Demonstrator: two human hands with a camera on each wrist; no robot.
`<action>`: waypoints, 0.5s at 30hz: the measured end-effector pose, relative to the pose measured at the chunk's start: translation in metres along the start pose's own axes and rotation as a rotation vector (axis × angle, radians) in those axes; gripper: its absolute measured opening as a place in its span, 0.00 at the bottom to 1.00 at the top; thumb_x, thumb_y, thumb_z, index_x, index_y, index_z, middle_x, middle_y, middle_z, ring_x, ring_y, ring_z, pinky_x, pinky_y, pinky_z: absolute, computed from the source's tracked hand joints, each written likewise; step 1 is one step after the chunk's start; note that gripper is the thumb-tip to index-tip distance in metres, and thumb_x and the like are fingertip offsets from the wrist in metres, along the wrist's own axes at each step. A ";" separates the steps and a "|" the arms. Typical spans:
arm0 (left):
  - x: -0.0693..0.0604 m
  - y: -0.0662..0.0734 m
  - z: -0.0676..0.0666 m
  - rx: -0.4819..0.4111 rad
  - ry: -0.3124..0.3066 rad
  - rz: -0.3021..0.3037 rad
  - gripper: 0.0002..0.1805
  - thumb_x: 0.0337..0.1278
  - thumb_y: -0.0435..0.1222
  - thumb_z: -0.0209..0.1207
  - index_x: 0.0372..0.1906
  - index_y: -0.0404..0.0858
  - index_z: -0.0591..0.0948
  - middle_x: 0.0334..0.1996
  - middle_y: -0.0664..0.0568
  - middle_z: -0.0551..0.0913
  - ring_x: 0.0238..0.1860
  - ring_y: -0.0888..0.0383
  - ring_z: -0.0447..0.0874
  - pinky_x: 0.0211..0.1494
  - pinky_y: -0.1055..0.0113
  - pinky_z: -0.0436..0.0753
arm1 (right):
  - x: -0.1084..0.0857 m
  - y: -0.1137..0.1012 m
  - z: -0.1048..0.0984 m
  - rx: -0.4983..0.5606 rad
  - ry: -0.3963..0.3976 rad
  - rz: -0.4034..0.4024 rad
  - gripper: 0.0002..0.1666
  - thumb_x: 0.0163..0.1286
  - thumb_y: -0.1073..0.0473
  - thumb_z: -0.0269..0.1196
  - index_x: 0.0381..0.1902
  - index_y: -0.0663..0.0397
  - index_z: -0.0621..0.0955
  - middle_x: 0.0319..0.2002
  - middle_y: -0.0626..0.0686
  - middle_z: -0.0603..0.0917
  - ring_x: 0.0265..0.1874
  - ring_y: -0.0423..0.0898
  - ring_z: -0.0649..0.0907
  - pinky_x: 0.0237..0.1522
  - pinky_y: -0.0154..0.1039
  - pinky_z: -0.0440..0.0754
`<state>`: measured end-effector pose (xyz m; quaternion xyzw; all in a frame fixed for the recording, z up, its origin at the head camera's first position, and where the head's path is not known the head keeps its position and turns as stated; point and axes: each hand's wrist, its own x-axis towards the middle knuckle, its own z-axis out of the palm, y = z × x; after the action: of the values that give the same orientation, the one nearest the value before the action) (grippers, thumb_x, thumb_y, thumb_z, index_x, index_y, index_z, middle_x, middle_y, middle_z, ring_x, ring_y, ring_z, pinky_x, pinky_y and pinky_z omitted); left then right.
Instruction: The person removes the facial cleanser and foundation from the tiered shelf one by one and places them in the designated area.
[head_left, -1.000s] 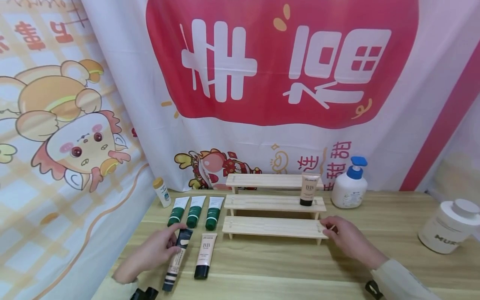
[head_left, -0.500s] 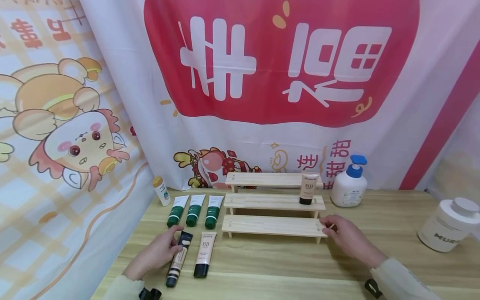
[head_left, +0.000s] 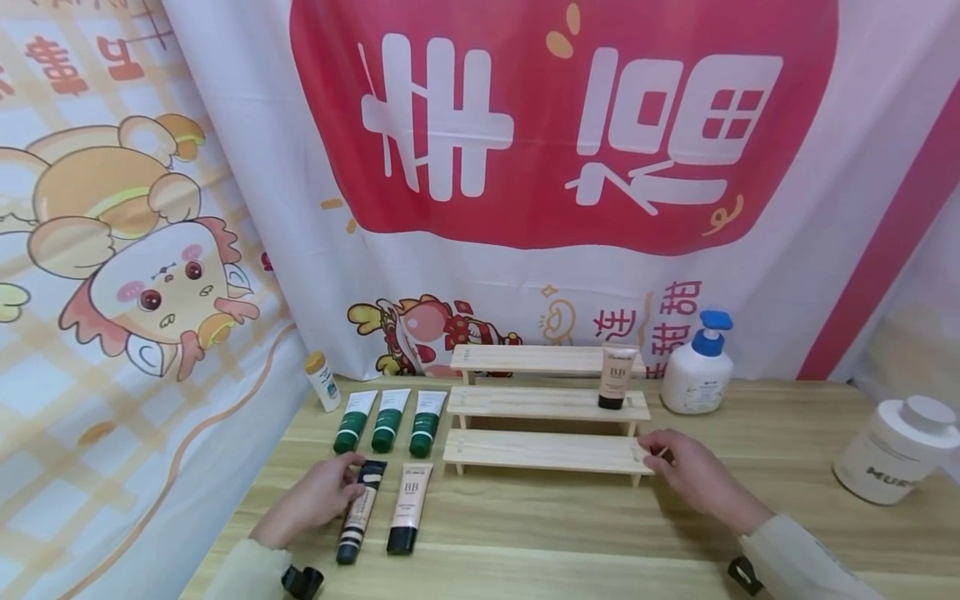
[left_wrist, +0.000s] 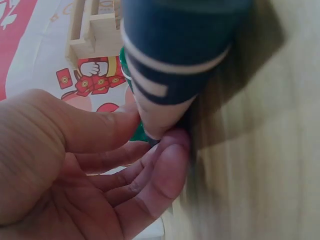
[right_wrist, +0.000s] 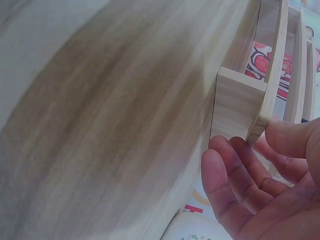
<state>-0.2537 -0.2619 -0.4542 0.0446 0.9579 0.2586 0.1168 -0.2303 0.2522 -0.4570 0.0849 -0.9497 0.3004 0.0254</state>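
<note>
My left hand (head_left: 318, 496) pinches a dark blue and beige squeeze tube (head_left: 360, 512) near its upper end, thumb on one side and fingers on the other. In the left wrist view the tube (left_wrist: 175, 55) looms close, its shadow falling on the table. Just right of it lies a pink BB cream tube (head_left: 409, 510) with a black cap. At the right end of the three-step wooden rack (head_left: 547, 452), my right hand (head_left: 686, 471) grips the lowest step. The right wrist view has the thumb on that step's corner and the fingers curled by its leg (right_wrist: 237, 102).
Three green and white tubes (head_left: 386, 421) lie behind the left hand, near a small yellow-capped bottle (head_left: 322, 383). Another BB tube (head_left: 618, 379) stands on the rack's middle step. A pump bottle (head_left: 697, 375) and a white jar (head_left: 892, 454) stand to the right.
The left hand and the dark tube have shifted slightly right and away from the table's front edge, closer to the BB tube. The right hand has stayed at the rack's end.
</note>
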 end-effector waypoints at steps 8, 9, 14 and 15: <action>0.000 0.003 -0.009 0.032 -0.005 -0.001 0.21 0.62 0.34 0.57 0.58 0.29 0.72 0.32 0.51 0.78 0.28 0.58 0.74 0.30 0.63 0.76 | 0.000 0.001 0.000 0.008 -0.008 0.011 0.17 0.63 0.67 0.63 0.50 0.63 0.79 0.36 0.49 0.80 0.32 0.42 0.77 0.30 0.33 0.77; 0.000 0.004 -0.010 0.027 0.010 -0.002 0.22 0.62 0.35 0.57 0.58 0.29 0.72 0.32 0.51 0.77 0.28 0.58 0.74 0.29 0.64 0.76 | 0.000 0.001 0.000 0.009 -0.008 0.015 0.17 0.63 0.67 0.63 0.50 0.63 0.79 0.36 0.49 0.80 0.32 0.42 0.77 0.30 0.33 0.77; -0.006 0.019 -0.018 0.040 0.114 0.071 0.21 0.60 0.36 0.59 0.57 0.32 0.74 0.34 0.52 0.76 0.29 0.59 0.72 0.28 0.65 0.75 | 0.001 0.000 0.000 0.016 -0.021 0.044 0.16 0.63 0.66 0.63 0.50 0.63 0.79 0.36 0.49 0.80 0.31 0.42 0.76 0.29 0.34 0.77; -0.008 0.023 -0.019 0.045 0.134 0.093 0.21 0.60 0.37 0.60 0.56 0.33 0.75 0.35 0.52 0.75 0.29 0.59 0.72 0.28 0.66 0.74 | 0.001 0.000 0.000 0.019 -0.024 0.048 0.16 0.64 0.66 0.63 0.50 0.63 0.79 0.36 0.49 0.80 0.31 0.42 0.76 0.30 0.34 0.77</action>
<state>-0.2497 -0.2523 -0.4248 0.0743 0.9660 0.2444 0.0392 -0.2315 0.2521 -0.4567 0.0659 -0.9488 0.3087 0.0060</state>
